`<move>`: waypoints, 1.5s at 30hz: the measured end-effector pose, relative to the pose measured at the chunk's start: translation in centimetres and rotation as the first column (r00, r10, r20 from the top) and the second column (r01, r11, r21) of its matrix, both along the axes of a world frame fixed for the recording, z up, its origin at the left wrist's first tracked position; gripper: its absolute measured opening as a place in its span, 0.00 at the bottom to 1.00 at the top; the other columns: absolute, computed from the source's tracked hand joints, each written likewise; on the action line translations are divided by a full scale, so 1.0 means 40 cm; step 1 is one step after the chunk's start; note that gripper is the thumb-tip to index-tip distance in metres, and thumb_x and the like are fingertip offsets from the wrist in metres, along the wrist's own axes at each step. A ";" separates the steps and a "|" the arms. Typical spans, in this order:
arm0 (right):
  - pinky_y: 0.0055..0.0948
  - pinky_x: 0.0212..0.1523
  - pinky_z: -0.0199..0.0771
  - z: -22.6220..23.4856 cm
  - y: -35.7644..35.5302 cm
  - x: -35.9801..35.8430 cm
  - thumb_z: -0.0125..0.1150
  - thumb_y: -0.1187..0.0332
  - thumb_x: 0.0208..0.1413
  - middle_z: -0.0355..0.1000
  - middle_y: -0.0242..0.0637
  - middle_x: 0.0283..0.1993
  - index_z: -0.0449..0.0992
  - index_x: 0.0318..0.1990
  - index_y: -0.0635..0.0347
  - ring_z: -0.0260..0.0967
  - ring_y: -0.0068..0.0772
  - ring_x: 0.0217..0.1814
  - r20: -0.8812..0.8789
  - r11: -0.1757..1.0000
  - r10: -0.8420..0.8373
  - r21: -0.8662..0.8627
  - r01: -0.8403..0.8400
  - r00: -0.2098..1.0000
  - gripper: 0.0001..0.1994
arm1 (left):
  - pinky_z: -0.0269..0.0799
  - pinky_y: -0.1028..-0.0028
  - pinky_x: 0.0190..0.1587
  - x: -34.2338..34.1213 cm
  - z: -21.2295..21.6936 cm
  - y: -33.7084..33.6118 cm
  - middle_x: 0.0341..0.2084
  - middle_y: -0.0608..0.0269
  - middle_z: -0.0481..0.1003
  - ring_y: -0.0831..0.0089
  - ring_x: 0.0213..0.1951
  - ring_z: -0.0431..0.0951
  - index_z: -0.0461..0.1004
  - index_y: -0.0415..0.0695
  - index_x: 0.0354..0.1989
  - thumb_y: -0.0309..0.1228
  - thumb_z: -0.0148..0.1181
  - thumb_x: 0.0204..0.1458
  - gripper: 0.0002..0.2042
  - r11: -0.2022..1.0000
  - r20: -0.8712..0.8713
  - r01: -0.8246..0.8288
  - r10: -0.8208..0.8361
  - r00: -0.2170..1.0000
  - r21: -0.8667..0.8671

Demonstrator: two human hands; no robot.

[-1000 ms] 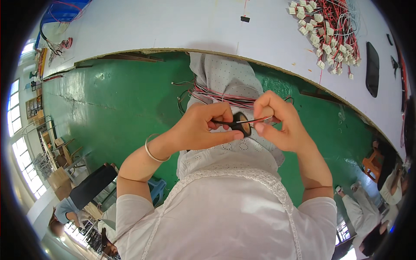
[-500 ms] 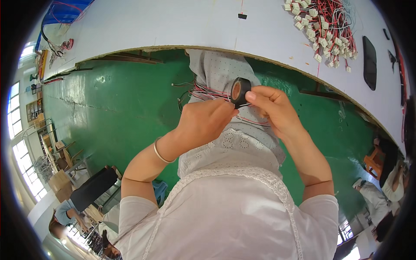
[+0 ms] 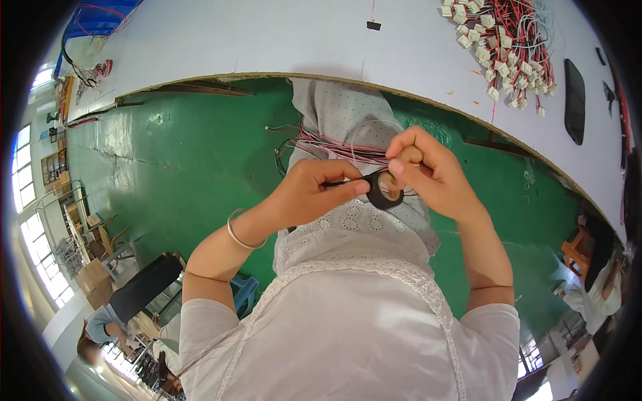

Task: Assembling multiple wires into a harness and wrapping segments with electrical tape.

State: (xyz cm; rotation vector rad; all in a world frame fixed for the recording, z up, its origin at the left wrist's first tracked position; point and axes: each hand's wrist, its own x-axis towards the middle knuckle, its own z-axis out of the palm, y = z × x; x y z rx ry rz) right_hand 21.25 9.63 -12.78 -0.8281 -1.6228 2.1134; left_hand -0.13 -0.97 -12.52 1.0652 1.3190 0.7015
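My right hand (image 3: 428, 175) has swung the black tape roll (image 3: 384, 189) back below the wire bundle (image 3: 341, 148), another wrap likely laid, fingers closed on it while my left hand (image 3: 314, 194) pinches the bundle beside it, off the bench (image 3: 267, 40).

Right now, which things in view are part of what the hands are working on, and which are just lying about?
In hand:
- black tape roll, held by right hand
- bundle of red, white and black wires, lying across the lap
- left hand, pinching by the roll

Lying about:
- pile of red wires with white connectors on the white table
- flat black object
- wires at the far left corner
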 end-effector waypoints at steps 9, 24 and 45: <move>0.20 0.20 0.46 -0.036 0.008 -0.052 0.65 0.64 0.58 0.62 0.17 0.19 0.78 0.28 0.64 0.51 0.10 0.19 0.279 0.996 -0.003 -0.088 0.028 0.960 0.12 | 0.59 0.74 0.17 0.027 -0.010 0.020 0.12 0.64 0.64 0.71 0.14 0.64 0.78 0.44 0.27 0.30 0.71 0.46 0.07 0.647 -0.776 0.479 0.301 0.554 0.593; 0.24 0.29 0.57 -0.017 0.015 0.030 0.62 0.66 0.43 0.63 0.28 0.27 0.78 0.29 0.60 0.59 0.23 0.29 -0.103 0.951 0.302 0.110 -0.291 0.948 0.08 | 0.60 0.77 0.27 -0.033 0.002 0.003 0.22 0.67 0.68 0.77 0.23 0.64 0.72 0.38 0.43 0.28 0.48 0.65 0.08 0.990 0.102 0.135 -0.130 0.986 -0.048; 0.21 0.23 0.45 -0.059 -0.027 -0.044 0.64 0.62 0.59 0.57 0.18 0.21 0.79 0.31 0.61 0.48 0.11 0.22 0.174 0.921 -0.127 -0.346 0.181 0.977 0.11 | 0.64 0.74 0.20 0.036 -0.043 0.005 0.18 0.67 0.66 0.75 0.18 0.68 0.74 0.43 0.30 0.28 0.69 0.49 0.08 0.689 -0.674 0.359 0.256 0.693 0.630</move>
